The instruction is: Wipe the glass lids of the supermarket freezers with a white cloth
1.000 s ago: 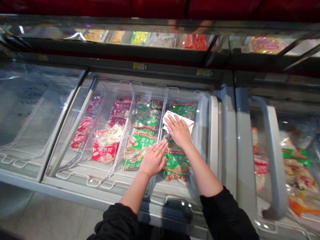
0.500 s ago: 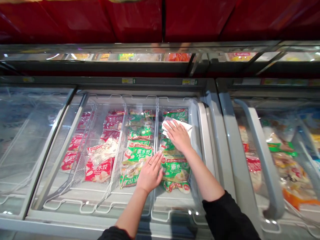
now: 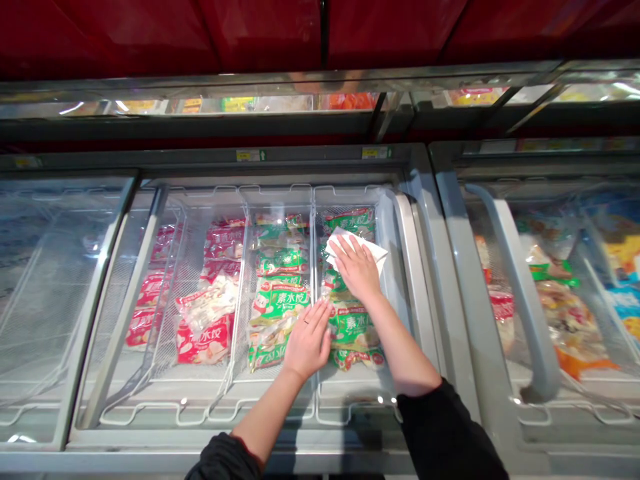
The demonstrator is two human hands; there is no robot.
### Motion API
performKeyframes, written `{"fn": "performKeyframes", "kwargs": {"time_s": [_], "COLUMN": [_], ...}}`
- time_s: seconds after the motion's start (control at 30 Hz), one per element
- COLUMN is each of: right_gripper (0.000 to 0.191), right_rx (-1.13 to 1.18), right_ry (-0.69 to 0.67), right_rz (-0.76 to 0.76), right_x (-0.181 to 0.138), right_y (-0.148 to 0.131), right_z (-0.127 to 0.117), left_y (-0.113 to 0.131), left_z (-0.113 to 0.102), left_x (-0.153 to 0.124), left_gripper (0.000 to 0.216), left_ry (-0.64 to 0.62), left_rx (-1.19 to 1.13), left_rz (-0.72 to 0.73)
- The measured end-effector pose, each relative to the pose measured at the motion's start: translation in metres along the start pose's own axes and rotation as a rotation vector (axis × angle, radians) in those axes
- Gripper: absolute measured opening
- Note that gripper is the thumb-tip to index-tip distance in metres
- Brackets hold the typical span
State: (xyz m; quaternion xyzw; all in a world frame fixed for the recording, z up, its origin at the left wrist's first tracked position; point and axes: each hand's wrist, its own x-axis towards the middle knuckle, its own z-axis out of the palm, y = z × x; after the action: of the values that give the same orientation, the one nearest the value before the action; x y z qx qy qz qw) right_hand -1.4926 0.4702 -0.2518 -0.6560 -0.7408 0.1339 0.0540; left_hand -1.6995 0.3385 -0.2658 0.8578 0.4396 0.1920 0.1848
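My right hand [image 3: 356,268] lies over a folded white wiping cloth [image 3: 378,252], pressing it against the freezer's clear glass lid [image 3: 280,200]. Its fingers are stretched out on top of the cloth, which sticks out on both sides. Lower and to the left, my left hand [image 3: 309,339] rests flat on the same glass with its fingers extended, holding nothing. A ring shows on one finger. Beneath the glass, green dumpling bags [image 3: 285,300] lie in rows, with red dumpling bags [image 3: 205,340] further left.
White wire dividers [image 3: 313,200] split the freezer into compartments. A grey curved handle [image 3: 410,253] runs along the lid's right edge. To the right, another freezer with a grey handle [image 3: 525,293] holds packaged food. Red panels [image 3: 260,33] hang above a mirrored strip.
The view has shifted slightly. Both hands stay at nearly the same places on the glass, the right one still on the cloth.
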Motion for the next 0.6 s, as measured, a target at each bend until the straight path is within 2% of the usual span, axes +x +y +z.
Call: {"fn": "performKeyframes", "kwargs": {"time_s": [0.07, 0.13, 0.2, 0.27, 0.4, 0.5, 0.6], "right_gripper": [0.054, 0.055, 0.057, 0.058, 0.058, 0.057, 0.057], "right_rx": [-0.010, -0.025, -0.043, -0.058, -0.064, -0.054, -0.043], "right_ry": [-0.015, 0.024, 0.084, 0.115, 0.093, 0.056, 0.052], "right_rz": [0.023, 0.166, 0.325, 0.401, 0.306, 0.190, 0.196], "right_x": [0.018, 0.027, 0.023, 0.012, 0.001, 0.019, 0.040], "right_y": [0.021, 0.038, 0.043, 0.036, 0.020, 0.032, 0.050], "right_z": [-0.011, -0.017, -0.015, -0.007, 0.005, -0.004, -0.015], "left_y": [-0.002, -0.004, -0.005, -0.008, -0.024, -0.049, -0.081], "left_z": [-0.001, -0.002, -0.004, -0.008, -0.022, -0.028, -0.031], "left_x": [-0.001, -0.003, -0.004, -0.003, 0.020, 0.061, 0.105], "left_gripper": [0.069, 0.067, 0.066, 0.063, 0.065, 0.069, 0.067], "left_ry": [0.029, 0.052, 0.068, 0.076, 0.085, 0.073, 0.017], "left_rx": [-0.072, -0.132, -0.194, -0.251, -0.251, -0.148, -0.028], "left_rz": [0.001, -0.006, -0.020, -0.044, -0.023, 0.028, 0.089]}}
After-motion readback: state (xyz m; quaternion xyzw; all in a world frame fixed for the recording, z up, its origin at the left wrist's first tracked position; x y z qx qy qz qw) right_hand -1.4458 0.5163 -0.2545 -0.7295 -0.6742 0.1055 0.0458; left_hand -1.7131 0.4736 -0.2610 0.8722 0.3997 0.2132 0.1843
